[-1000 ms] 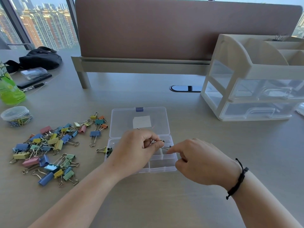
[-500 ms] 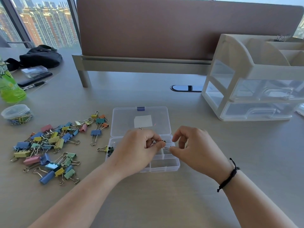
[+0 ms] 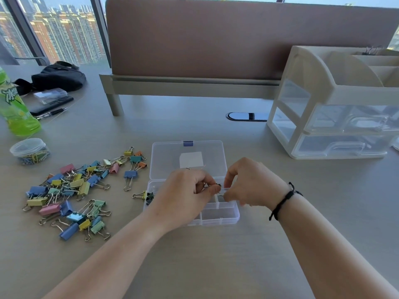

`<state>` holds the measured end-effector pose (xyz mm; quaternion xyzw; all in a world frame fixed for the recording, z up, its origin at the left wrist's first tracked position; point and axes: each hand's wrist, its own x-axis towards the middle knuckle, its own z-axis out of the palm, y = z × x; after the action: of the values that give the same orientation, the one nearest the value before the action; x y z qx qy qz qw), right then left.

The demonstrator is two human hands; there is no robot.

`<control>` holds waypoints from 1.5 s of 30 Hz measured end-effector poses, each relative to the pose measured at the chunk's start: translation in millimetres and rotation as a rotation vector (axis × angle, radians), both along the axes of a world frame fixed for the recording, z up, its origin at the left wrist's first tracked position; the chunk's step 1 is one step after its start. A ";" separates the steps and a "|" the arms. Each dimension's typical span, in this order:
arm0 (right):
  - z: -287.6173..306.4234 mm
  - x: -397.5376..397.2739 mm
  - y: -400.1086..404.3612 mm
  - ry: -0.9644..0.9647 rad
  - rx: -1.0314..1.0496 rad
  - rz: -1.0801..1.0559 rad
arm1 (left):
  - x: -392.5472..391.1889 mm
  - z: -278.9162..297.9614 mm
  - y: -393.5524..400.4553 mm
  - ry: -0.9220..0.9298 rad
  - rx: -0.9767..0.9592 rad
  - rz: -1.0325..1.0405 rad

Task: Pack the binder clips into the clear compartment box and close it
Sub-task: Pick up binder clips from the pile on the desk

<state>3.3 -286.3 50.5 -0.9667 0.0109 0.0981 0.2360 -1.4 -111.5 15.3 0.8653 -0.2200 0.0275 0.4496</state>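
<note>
The clear compartment box (image 3: 224, 214) lies open on the tabletop (image 3: 194, 260), its lid (image 3: 168, 156) folded back flat away from the person, with a blue latch (image 3: 188, 143) on the lid's far edge. Both hands meet over the back row of compartments. The left hand (image 3: 183, 195) is curled, its thumb and forefinger pinching a small dark binder clip (image 3: 218, 185) just above the divided tray. The right hand (image 3: 250, 184) comes in from the other side, its fingers (image 3: 228, 196) bent and pinching the wire handle of the same clip, so the clip sits between the two sets of fingertips, held clear of the compartment below. Much of the clip is hidden by the fingers, and its exact colour is hard to tell. A black cord bracelet (image 3: 282, 201) circles the right wrist.

A yellow and dark clip (image 3: 143, 195) lies against the box's left wall. Farther left, the loose pile of coloured binder clips (image 3: 71, 190) spreads over the tabletop, well apart from the hands. Beyond it stand a round tub of paper clips (image 3: 29, 151) and a green bottle (image 3: 15, 111). A white drawer organiser (image 3: 336, 104) stands to the right, near the brown partition (image 3: 216, 39).
</note>
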 end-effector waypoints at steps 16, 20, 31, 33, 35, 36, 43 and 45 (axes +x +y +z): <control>15.8 22.3 16.4 0.239 -0.250 0.213 | 0.2 -0.7 0.1 -0.007 0.026 0.002; 11.8 28.0 19.6 0.238 -0.267 0.204 | 1.1 -1.0 0.6 -0.013 0.025 0.007; 22.0 17.5 -3.0 0.290 0.037 0.171 | 2.3 -4.5 2.5 0.017 -0.012 0.002; 23.6 11.8 -12.6 0.258 0.143 0.155 | 2.3 -4.9 2.5 0.006 -0.019 0.009; 22.6 7.3 -21.0 0.114 0.198 0.122 | 2.4 -5.6 2.4 -0.001 -0.022 0.012; 21.0 4.8 -23.8 0.011 0.225 0.101 | 2.4 -5.7 2.0 0.001 -0.024 0.012; 1.4 -12.4 -13.6 -0.150 0.556 0.171 | 1.6 -3.1 2.1 0.009 -0.078 0.021; -2.0 -13.2 -11.4 -0.197 0.554 0.167 | 1.6 -2.8 2.5 0.015 -0.090 0.026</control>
<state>-9.9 -297.7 48.5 -0.8680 -0.1187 0.0221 0.4816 0.1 -109.1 12.5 0.8471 -0.2038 0.0366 0.4895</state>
